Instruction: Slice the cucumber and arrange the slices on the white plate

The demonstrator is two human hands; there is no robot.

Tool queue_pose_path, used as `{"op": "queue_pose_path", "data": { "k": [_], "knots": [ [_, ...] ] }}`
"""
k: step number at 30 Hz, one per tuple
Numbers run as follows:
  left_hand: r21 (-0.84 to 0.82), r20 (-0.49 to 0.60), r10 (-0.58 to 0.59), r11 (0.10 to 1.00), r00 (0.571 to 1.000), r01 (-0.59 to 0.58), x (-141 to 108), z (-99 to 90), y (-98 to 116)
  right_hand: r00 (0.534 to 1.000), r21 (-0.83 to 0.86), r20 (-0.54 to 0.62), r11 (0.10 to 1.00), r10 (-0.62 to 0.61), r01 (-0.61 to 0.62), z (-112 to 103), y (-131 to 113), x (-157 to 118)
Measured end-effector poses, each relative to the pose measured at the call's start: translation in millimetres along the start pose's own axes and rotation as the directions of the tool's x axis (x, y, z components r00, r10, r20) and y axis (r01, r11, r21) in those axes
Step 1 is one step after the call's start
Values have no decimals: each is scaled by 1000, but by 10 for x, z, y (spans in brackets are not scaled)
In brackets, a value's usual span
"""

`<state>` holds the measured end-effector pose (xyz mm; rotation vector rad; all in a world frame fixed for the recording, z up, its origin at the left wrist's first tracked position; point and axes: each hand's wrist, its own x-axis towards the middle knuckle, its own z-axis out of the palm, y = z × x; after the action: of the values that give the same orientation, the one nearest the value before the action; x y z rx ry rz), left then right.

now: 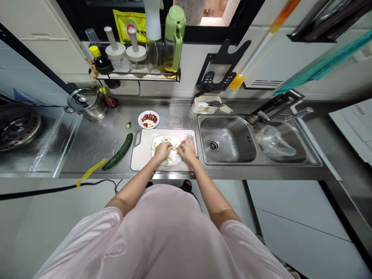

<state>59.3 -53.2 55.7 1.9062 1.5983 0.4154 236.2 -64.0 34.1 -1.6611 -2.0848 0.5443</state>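
My left hand (162, 151) and my right hand (186, 151) rest side by side over a white plate (174, 157), fingertips among thin pale green cucumber slices (166, 161) set around it. The fingers hide the plate's middle. The plate sits on a white cutting board (139, 155). Left of the board lies a long dark green cucumber (117, 152), and a small cut cucumber piece (128, 125) lies beyond it. A small white plate of chopped red food (148, 119) stands behind the board.
A steel sink (227, 139) with a plastic bag (274, 145) in its right basin lies right of the board. A steel pot (86, 104) stands back left, below a shelf of bottles and jars (138, 76). A yellow strip (91, 171) hangs over the counter's front edge.
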Motion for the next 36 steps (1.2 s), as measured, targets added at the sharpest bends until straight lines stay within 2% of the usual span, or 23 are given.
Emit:
{"op": "queue_pose_path", "data": {
  "k": [9, 24, 36],
  "knots": [
    [42, 6, 37, 998, 999, -37, 47, 86, 29, 999, -40, 20, 999, -26, 27, 33, 2, 46],
    [138, 45, -58, 989, 997, 51, 193, 206, 119, 997, -101, 55, 993, -47, 52, 38, -4, 64],
    [136, 15, -17, 991, 1000, 14, 184, 220, 104, 999, -86, -45, 996, 17, -21, 63, 17, 49]
  ]
}}
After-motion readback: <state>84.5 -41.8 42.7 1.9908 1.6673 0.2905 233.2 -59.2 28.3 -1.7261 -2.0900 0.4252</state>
